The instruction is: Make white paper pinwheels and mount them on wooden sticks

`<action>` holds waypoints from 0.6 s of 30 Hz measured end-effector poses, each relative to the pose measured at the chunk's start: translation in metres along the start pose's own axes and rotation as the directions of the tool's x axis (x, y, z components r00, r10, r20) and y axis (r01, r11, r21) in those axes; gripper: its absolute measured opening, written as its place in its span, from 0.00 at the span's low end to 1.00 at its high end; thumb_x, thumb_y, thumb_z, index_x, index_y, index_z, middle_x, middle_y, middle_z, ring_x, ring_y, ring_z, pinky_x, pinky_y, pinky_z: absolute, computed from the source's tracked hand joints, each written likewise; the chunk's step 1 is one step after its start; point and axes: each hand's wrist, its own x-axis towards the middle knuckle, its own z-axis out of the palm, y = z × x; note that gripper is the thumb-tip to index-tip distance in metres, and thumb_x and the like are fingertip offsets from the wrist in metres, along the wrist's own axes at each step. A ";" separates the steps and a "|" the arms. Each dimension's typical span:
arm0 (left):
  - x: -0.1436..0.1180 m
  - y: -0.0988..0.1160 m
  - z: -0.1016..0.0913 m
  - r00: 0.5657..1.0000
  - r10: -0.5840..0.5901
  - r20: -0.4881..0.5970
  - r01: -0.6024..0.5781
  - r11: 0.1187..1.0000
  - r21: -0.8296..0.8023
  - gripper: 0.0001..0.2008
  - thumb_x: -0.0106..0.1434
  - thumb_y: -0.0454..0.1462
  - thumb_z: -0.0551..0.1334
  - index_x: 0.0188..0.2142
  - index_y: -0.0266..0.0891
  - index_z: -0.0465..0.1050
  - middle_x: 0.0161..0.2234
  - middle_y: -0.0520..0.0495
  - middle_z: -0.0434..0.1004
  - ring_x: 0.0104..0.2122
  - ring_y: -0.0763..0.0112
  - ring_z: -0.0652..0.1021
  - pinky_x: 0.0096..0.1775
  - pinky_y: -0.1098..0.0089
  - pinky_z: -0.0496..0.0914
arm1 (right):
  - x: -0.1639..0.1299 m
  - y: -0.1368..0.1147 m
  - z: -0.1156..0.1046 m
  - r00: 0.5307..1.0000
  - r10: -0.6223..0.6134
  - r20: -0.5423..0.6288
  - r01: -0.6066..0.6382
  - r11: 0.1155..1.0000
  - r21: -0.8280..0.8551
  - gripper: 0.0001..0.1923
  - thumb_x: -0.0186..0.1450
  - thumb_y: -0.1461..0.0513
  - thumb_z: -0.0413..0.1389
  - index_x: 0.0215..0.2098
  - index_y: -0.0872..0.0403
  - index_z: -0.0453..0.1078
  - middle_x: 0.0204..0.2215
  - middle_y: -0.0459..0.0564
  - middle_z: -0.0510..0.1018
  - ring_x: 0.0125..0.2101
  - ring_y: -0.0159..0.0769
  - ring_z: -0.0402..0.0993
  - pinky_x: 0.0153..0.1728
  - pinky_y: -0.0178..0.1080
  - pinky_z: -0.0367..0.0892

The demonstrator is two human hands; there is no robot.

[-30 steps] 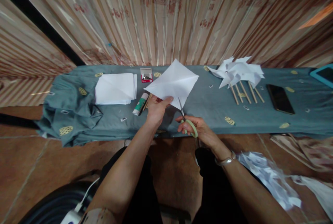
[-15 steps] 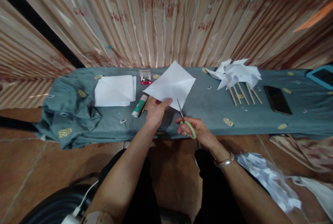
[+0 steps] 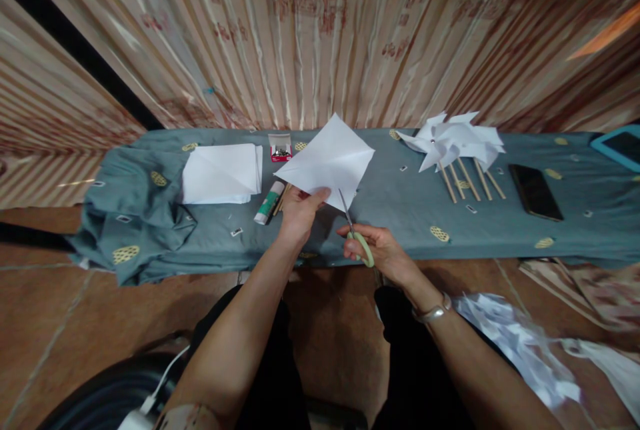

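Note:
A square sheet of white paper (image 3: 333, 157), turned cornerwise and creased, is held up over the bench. My left hand (image 3: 301, 211) pinches its near edge, thumb on top and fingers underneath. In my right hand (image 3: 377, 250) is a pair of scissors (image 3: 361, 248) with pale green handles. Their blade lies across the paper at its near corner, pointing toward the middle of the sheet. Just behind my left hand are a glue stick (image 3: 269, 203) and some thin wooden sticks (image 3: 281, 198), partly hidden by hand and paper.
A stack of white paper (image 3: 220, 173) lies left, near a small red box of metal pins (image 3: 281, 149). Paper pinwheels (image 3: 455, 140) on sticks lie right, beside a phone (image 3: 536, 191) and a blue-edged device (image 3: 620, 147). A bag of paper scraps (image 3: 520, 343) sits on the floor.
The scissors have shifted slightly, and the paper's near corner by the blades looks a little parted. My left hand stays in nearly the same place.

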 end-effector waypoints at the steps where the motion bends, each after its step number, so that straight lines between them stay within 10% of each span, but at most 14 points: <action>1: 0.000 0.000 0.000 1.000 0.003 0.003 -0.003 1.000 -0.002 0.15 0.41 0.35 0.71 0.31 0.38 0.74 0.30 0.51 0.78 0.31 0.69 0.76 0.38 0.67 0.70 | 0.000 0.001 0.000 1.000 0.002 -0.004 -0.002 1.000 0.001 0.22 0.44 0.50 0.70 0.33 0.53 0.77 0.19 0.41 0.75 0.20 0.25 0.68 0.21 0.30 0.63; 18: 0.002 -0.001 -0.001 1.000 0.009 0.004 -0.009 1.000 -0.012 0.16 0.40 0.34 0.71 0.31 0.37 0.74 0.29 0.52 0.78 0.29 0.71 0.75 0.35 0.69 0.70 | 0.004 0.007 -0.002 1.000 0.020 -0.003 -0.020 1.000 -0.021 0.26 0.44 0.47 0.70 0.35 0.55 0.75 0.18 0.40 0.73 0.20 0.25 0.67 0.23 0.32 0.64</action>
